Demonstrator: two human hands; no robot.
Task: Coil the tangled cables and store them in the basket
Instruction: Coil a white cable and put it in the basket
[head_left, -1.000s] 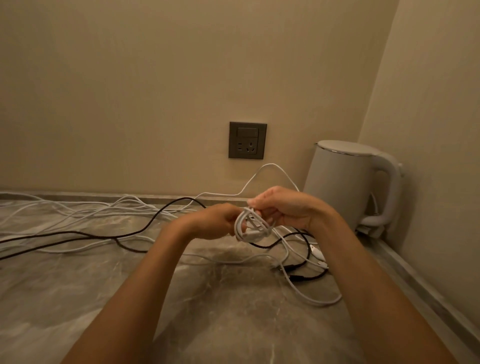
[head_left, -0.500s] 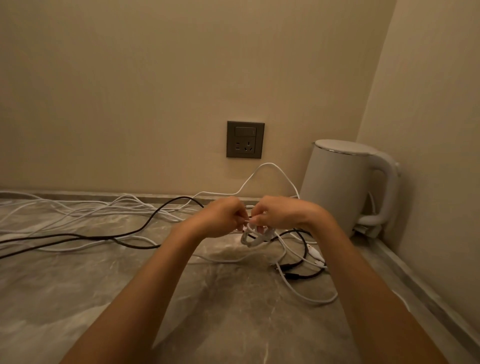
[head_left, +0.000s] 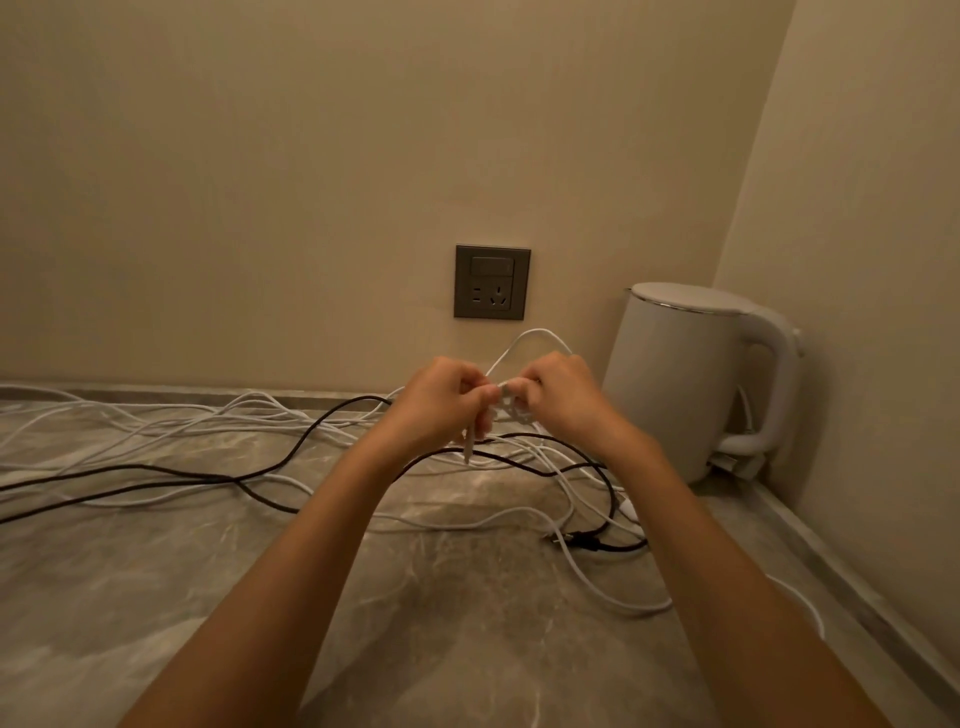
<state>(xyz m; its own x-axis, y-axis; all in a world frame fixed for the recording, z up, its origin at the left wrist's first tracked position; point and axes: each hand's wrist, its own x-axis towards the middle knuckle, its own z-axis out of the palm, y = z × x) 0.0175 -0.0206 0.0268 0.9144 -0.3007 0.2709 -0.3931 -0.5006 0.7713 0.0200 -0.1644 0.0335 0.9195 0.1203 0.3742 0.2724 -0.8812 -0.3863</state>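
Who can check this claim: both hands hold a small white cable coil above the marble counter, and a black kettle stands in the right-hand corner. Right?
One error: the head view shows the electric kettle is white, not black. The left hand and right hand do hold the white cable coil above the counter.

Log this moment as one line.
step: coiling | left hand: pinches white cable | right hand: holds small coil | other cables: loose on countertop | basket: unseen

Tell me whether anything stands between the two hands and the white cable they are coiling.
Nothing does: the left hand and the right hand both pinch the small white coil. White strands below it cross a black cable on the counter. No basket is in view.
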